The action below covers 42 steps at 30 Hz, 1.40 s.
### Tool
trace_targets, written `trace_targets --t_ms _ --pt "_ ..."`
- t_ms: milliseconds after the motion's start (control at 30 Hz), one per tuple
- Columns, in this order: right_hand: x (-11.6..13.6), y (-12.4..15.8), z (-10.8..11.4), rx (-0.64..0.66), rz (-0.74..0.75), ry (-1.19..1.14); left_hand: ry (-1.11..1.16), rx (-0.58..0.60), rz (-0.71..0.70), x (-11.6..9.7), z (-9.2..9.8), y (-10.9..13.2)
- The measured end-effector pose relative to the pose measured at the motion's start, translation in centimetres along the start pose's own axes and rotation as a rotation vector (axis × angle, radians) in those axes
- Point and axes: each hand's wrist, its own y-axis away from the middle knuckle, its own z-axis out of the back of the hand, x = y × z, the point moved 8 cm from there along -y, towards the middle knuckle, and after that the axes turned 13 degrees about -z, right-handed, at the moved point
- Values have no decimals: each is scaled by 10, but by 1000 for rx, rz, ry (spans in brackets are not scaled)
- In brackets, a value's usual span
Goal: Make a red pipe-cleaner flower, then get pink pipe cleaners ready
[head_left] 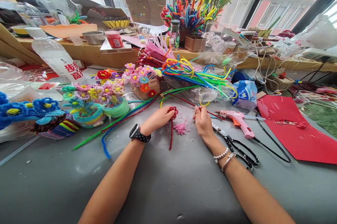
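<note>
A red tinsel pipe cleaner [171,136] is pinched between the thumb and fingers of my left hand [158,120]. Its upper part is bent into small loops, and a straight tail hangs toward the table. My right hand [202,120] is closed in a pinch to the right; what its fingertips hold is hidden. Another red tinsel strand [184,100] passes at that hand, and I cannot tell whether it is gripped or lies behind. Pink fluff [180,128] is on the table between my hands. Black-handled scissors [237,147] lie beside my right wrist.
A pink glue gun [239,120] with a black cord lies right, near a red sheet [295,129]. Colourful pipe cleaners [197,76] are heaped behind my hands. Fuzzy flower pots [89,113] and a flower basket [146,89] stand left. A water bottle [54,54] leans behind them.
</note>
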Motion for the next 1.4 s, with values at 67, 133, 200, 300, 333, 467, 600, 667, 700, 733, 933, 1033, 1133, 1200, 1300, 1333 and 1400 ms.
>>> trace_targets --t_ms 67,133,200,300,333,467,600,667,700,733,933,1033,1133,1200,1300,1333,1400 --pt "1 0 5 -19 -2 -54 2 5 -1 0 0 0" --pt "2 0 7 -21 -4 -56 7 8 -5 -1 0 0" --pt "2 0 6 -13 -8 -30 13 3 -11 -1 0 0" --pt "0 0 3 9 -30 7 25 -23 -19 -1 2 0" --pt "-1 0 1 25 -36 12 43 -44 -18 -1 3 0" --pt "1 1 0 73 -21 -71 290 -155 24 -1 9 1" --pt "3 2 6 97 -26 -267 616 -275 55 -5 14 4" --pt "6 4 4 156 -33 -346 721 -314 45 -8 15 6" --pt "9 6 1 205 -31 -376 759 -331 35 -10 16 6" --pt "13 9 -3 268 -25 -398 785 -353 22 -11 17 7" --pt "33 30 -23 515 55 -292 766 -470 -52 -16 22 9" --pt "40 38 -26 583 137 -235 726 -471 -58 -18 23 9" --pt "45 42 -26 609 184 -165 677 -460 -57 -19 24 9" --pt "46 43 -24 608 190 -139 652 -455 -61 -19 24 9" --pt "49 44 -23 617 189 -141 639 -447 -70 -20 23 9" --pt "50 44 -23 615 187 -145 639 -447 -71 -20 23 9" --pt "50 43 -22 601 180 -150 640 -448 -71 -21 22 9"
